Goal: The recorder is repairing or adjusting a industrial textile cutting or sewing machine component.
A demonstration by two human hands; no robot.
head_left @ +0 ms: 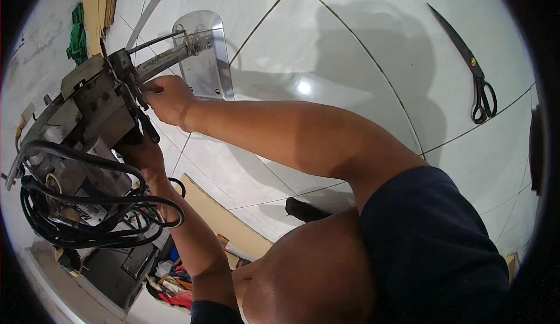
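A grey cloth cutting machine (96, 105) with a motor body and a thick black cable (105, 160) stands tilted at the left. Its narrow metal column (160, 62) runs to a shiny rounded base plate (205, 67) facing me. My right hand (170, 99) reaches across and has its fingers curled against the machine beside the column's inner end; exactly which part they pinch is hidden. Below it, my left hand (143, 153) is tucked up against the machine's underside, in shadow. The machine covers its fingers, and loops of cable cross in front of the left forearm.
Black-handled tailor's shears (473, 62) lie on the white tiled floor to the right. Brown sheets (99, 3) and green cloth (77, 35) are at the upper left. Colourful fabric (175, 280) sits low at the left, near a tan board (219, 216).
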